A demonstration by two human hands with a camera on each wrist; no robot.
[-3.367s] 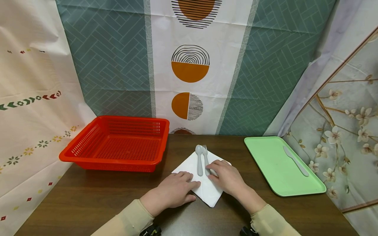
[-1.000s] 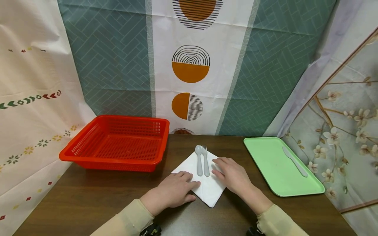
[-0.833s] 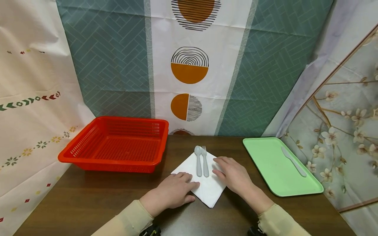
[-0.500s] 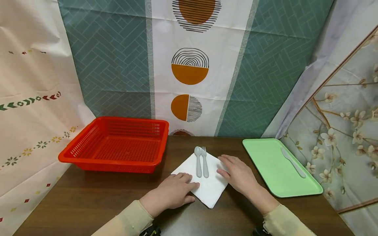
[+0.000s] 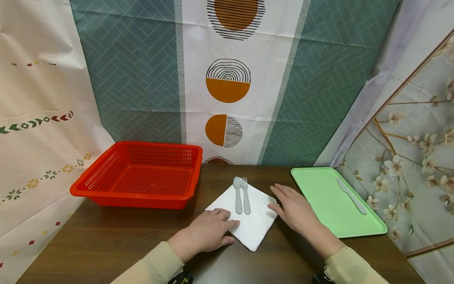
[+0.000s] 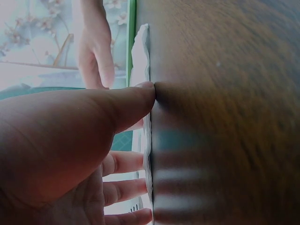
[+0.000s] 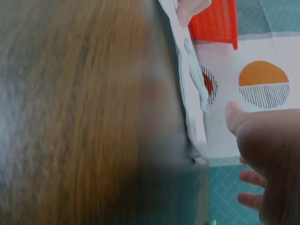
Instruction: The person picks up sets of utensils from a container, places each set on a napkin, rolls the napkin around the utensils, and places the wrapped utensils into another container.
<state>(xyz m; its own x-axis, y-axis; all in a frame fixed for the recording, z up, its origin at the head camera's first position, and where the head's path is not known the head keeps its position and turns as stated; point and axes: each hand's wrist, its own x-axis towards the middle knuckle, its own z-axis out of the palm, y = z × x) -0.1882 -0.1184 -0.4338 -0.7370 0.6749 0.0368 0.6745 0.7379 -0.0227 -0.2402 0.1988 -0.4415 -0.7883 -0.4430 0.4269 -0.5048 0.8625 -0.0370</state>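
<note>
A folded white napkin (image 5: 253,232) lies on the table with its corners pointing front and back. On it a grey spoon (image 5: 238,197) and a grey fork (image 5: 246,199) lie side by side, handles toward me. My left hand (image 5: 207,230) rests with spread fingers on the napkin's left edge; in the left wrist view the thumb (image 6: 133,103) touches down at that edge. My right hand (image 5: 294,209) hovers with relaxed fingers by the napkin's right corner, holding nothing. In the right wrist view its thumb (image 7: 239,119) is apart from the napkin.
A red perforated basket (image 5: 138,194) stands at the back left. To the right, a light green tray (image 5: 319,189) holds a grey knife (image 5: 351,196). My right forearm overlaps the tray's near left edge in the head view. Patterned cloths hang behind and at both sides.
My right hand has left the fork, which now lies straight beside the spoon, and has drawn rightward toward the green tray. The left hand stays on the napkin.
</note>
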